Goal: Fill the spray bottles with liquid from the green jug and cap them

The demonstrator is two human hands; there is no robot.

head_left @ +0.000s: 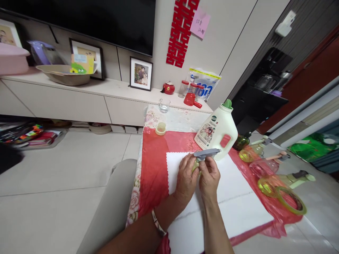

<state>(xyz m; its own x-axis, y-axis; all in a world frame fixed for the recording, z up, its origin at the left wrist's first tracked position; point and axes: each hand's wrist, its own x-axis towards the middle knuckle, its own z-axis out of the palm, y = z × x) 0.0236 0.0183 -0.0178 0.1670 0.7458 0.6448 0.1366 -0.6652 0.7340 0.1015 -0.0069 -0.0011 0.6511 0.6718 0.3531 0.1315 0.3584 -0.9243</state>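
Note:
Both hands meet over a white cloth spread on a red plastic sheet. My left hand wraps round a small yellowish spray bottle, which is mostly hidden by the fingers. My right hand pinches the bottle's neck just under its grey trigger head. Right behind the hands stands a white detergent jug with a green spout and a red patch on its side.
Several coloured glass spray bottles lie along the table's right edge. A small yellow cap and a glass sit at the far end. Behind is a low cabinet with framed photos, red jars and a bag. Tiled floor lies on the left.

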